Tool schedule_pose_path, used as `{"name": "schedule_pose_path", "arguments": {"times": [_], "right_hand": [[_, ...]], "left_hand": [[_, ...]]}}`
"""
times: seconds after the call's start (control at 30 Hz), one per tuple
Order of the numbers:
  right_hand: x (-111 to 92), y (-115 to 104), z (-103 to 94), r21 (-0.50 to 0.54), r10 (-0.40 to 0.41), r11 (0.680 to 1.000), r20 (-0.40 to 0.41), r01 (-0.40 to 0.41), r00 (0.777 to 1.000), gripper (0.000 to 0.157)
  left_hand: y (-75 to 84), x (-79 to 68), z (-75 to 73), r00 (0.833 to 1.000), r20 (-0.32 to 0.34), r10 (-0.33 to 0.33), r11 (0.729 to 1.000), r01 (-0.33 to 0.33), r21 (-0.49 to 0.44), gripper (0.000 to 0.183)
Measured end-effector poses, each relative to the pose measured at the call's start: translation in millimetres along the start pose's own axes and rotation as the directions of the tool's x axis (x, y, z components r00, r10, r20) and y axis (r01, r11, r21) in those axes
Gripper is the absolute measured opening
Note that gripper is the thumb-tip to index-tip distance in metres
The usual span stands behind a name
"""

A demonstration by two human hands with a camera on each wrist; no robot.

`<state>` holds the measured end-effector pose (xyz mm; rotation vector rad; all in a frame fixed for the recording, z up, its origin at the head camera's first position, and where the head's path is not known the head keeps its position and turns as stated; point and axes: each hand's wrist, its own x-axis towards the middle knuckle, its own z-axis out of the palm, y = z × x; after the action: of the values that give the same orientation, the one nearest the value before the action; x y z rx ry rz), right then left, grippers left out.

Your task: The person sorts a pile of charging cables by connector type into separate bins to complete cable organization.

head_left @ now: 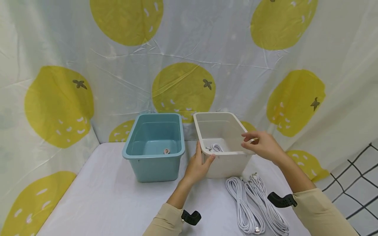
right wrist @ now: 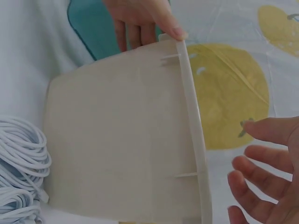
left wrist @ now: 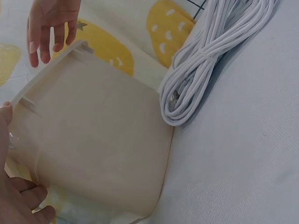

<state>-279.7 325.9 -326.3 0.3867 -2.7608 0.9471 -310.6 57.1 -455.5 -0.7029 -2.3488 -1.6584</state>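
Observation:
My left hand [head_left: 195, 167] grips the near left corner of an off-white plastic bin [head_left: 228, 165], thumb over the rim and fingers along the side wall. Above the bin's right rim hovers my right hand [head_left: 264, 146]; in the right wrist view its fingers [right wrist: 254, 179] are spread and loosely bent, with nothing between them. A coiled white cable [head_left: 217, 148] lies inside this bin, partly hidden by the front wall. Two bundles of white cable, a left one [head_left: 240, 203] and a right one [head_left: 267, 205], lie on the table in front of the bin.
A teal bin [head_left: 156, 167] stands left of the off-white one, with a small pinkish round item [head_left: 166, 151] inside. Both rest on a white-covered table [head_left: 100, 196]. Behind hangs a lemon-print curtain [head_left: 230, 82]; a black wire grid [head_left: 357, 183] is at far right.

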Motion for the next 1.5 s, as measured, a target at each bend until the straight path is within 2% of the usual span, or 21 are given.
{"name": "schedule_pose_path", "arguments": {"times": [0.3, 0.57, 0.83, 1.03, 1.3, 1.5], "right_hand": [[-20, 4, 4.9, 0.013, -0.047, 0.999, -0.020, 0.047, 0.999, 0.041], [-49, 11, 19.0, -0.016, -0.071, 0.997, -0.098, 0.069, 0.993, 0.039], [-73, 12, 36.9, -0.026, -0.036, 0.999, -0.099, 0.034, 0.994, 0.035], [-84, 17, 51.0, 0.026, -0.008, 1.000, -0.077, 0.010, 0.997, 0.037], [-98, 29, 77.8, 0.100, 0.032, 0.995, -0.103, -0.022, 0.994, 0.039], [-111, 38, 96.4, 0.110, 0.066, 0.992, -0.096, -0.055, 0.993, 0.039]], "left_hand": [[0.3, -1.0, -1.6, 1.000, 0.007, 0.002, 1.000, -0.001, -0.016, 0.094], [-1.2, -0.5, -0.4, 1.000, 0.006, 0.004, 1.000, -0.004, -0.012, 0.094], [-0.4, -0.9, -1.0, 1.000, 0.002, 0.009, 1.000, -0.009, -0.024, 0.094], [-0.9, -2.5, -0.9, 1.000, 0.003, -0.004, 1.000, 0.004, -0.014, 0.094], [0.0, -0.9, -0.9, 1.000, 0.005, 0.014, 1.000, -0.013, -0.018, 0.093], [2.7, -0.9, -1.3, 1.000, 0.008, 0.018, 0.999, -0.017, -0.035, 0.093]]}}
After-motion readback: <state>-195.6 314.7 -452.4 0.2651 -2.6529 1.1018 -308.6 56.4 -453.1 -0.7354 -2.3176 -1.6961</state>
